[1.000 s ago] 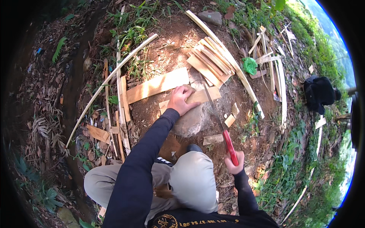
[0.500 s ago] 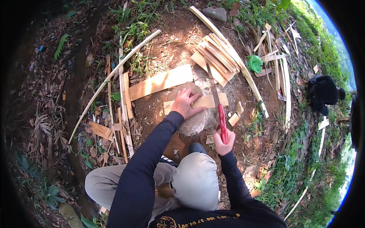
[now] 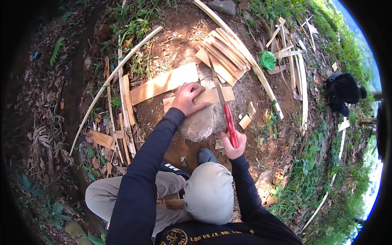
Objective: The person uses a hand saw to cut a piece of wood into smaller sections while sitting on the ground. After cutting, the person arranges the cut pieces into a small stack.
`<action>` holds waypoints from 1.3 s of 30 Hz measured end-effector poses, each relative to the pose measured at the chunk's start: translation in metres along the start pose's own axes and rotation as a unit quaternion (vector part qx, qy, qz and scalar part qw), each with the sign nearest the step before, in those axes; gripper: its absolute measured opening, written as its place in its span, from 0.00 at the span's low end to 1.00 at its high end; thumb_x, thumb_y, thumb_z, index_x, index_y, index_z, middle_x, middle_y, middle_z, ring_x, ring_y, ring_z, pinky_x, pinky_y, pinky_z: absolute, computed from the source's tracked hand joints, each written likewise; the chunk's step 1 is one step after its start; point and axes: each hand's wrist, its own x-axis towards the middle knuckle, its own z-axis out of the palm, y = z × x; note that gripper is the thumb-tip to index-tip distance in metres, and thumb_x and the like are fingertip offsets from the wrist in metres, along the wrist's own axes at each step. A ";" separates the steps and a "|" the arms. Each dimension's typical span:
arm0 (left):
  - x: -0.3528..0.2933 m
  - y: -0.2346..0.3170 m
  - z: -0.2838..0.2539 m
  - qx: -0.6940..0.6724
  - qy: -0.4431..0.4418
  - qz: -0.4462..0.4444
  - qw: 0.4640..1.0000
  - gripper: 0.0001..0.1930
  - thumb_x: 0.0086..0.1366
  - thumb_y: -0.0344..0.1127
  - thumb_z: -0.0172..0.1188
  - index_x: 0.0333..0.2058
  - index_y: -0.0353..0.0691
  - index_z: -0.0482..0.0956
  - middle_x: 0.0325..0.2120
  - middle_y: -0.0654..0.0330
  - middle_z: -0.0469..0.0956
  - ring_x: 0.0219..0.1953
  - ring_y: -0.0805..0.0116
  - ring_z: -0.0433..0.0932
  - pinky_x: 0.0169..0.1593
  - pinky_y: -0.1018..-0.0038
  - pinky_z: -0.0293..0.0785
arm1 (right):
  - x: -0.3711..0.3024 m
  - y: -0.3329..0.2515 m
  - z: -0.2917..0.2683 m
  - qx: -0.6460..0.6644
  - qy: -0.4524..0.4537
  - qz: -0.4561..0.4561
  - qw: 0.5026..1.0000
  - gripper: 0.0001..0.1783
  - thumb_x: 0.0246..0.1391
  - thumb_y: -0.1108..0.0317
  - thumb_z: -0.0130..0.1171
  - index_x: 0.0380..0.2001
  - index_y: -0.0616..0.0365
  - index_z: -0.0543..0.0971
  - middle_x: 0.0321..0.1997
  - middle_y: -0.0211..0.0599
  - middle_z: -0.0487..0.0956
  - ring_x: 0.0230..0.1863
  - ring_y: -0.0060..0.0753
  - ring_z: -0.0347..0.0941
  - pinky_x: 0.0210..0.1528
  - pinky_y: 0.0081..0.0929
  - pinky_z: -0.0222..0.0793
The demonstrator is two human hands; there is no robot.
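Observation:
A short wooden board lies across a grey stone on bare earth. My left hand presses down on the board's left half. My right hand grips the red handle of a long-bladed knife. Its blade reaches away from me across the right part of the board. I am squatting, both knees in grey trousers below the stone.
A longer plank lies left of the stone. A stack of split slats sits beyond it, beside a green bag. Long thin strips curve around the patch. Offcuts lie right. A dark bag rests on grass.
My right hand has swung the knife up and forward, so the blade now lies across the board. My left hand stays on the board.

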 end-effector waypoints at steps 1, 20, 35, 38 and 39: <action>-0.002 0.001 0.000 0.000 -0.013 0.004 1.000 0.28 0.49 0.54 0.75 0.44 0.43 0.85 0.40 0.58 0.78 0.46 0.55 0.74 0.54 0.60 0.71 | -0.006 -0.001 -0.001 0.016 0.004 0.004 1.000 0.17 0.50 0.74 0.64 0.15 0.58 0.68 0.10 0.30 0.66 0.12 0.21 0.62 0.19 0.27 0.57; -0.012 0.002 0.003 -0.019 -0.053 0.006 0.998 0.29 0.50 0.59 0.73 0.43 0.44 0.85 0.39 0.60 0.77 0.47 0.58 0.73 0.57 0.61 0.65 | -0.013 -0.010 0.009 -0.017 0.010 0.013 1.000 0.14 0.49 0.74 0.62 0.15 0.60 0.70 0.10 0.32 0.66 0.13 0.19 0.63 0.18 0.28 0.58; -0.014 0.007 0.008 -0.003 0.005 -0.011 1.000 0.26 0.47 0.54 0.76 0.42 0.46 0.85 0.38 0.60 0.78 0.45 0.58 0.74 0.53 0.62 0.65 | 0.024 -0.061 0.004 0.022 -0.009 0.061 0.998 0.18 0.58 0.68 0.66 0.18 0.60 0.71 0.14 0.25 0.70 0.15 0.18 0.63 0.19 0.24 0.58; -0.020 0.004 0.002 0.004 -0.026 -0.045 0.999 0.29 0.48 0.60 0.74 0.44 0.47 0.85 0.42 0.60 0.78 0.50 0.59 0.73 0.55 0.59 0.64 | 0.063 -0.111 0.000 0.111 -0.027 0.108 0.988 0.15 0.62 0.67 0.63 0.23 0.57 0.72 0.15 0.20 0.66 0.15 0.11 0.57 0.18 0.18 0.51; -0.017 0.006 0.006 0.001 -0.025 -0.042 0.999 0.29 0.48 0.60 0.74 0.44 0.47 0.85 0.42 0.61 0.77 0.50 0.59 0.72 0.55 0.59 0.64 | 0.072 -0.123 -0.004 0.186 0.002 0.155 0.970 0.15 0.64 0.66 0.61 0.24 0.56 0.72 0.15 0.20 0.65 0.14 0.11 0.56 0.16 0.17 0.49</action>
